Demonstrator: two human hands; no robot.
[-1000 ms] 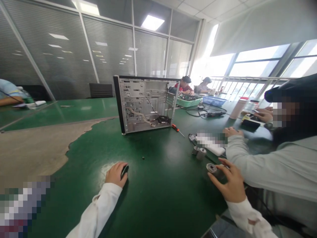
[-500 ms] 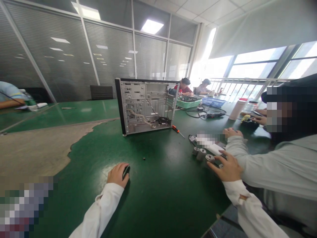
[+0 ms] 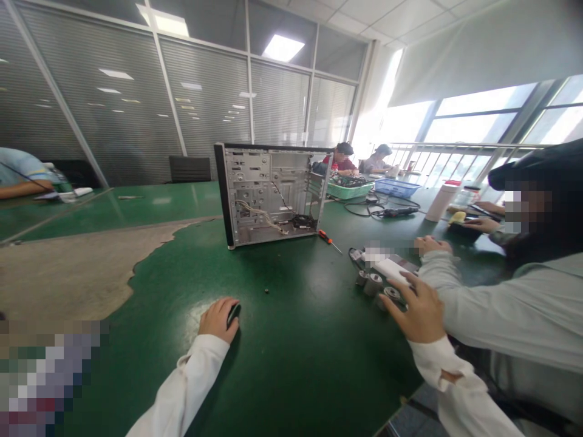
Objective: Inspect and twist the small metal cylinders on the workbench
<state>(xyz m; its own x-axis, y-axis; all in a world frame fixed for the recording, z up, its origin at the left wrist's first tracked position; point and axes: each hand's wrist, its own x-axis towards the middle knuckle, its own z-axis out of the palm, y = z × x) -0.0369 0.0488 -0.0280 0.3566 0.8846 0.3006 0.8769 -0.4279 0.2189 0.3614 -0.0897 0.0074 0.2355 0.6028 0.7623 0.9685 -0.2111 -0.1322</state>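
Clock directions are taken from the bare green table [image 3: 300, 364] between the hands, with 12 o'clock pointing away from the wearer. At 9 o'clock, one dark rounded object [image 3: 234, 314], possibly a mouse, is held under the left hand [image 3: 219, 317]. At 3 o'clock, the right hand [image 3: 418, 308] is positioned with thumb and fingers spread wide around the nearest of the metal cylinders [image 3: 373, 283]; whether it is gripped cannot be told.

Three cylinders are clearly counted, standing in a row at 2 o'clock; a further one may be hidden by the fingers. The step in hand is judged to be the handling of the nearest cylinder at the row's end. For any next move, clearance is judged to be called for between the fingers, the adjacent cylinder and the one white bar [image 3: 392, 271] just beyond.

One small dark part [image 3: 266, 291] is located at 10 o'clock. Farther off, one orange-handled screwdriver [image 3: 326, 237] is laid at 12 o'clock, beside one open computer case [image 3: 277, 194], stood upright toward 11 o'clock. Two baskets, one green [image 3: 350, 192] and one blue [image 3: 397, 189], are seen at 1 o'clock.
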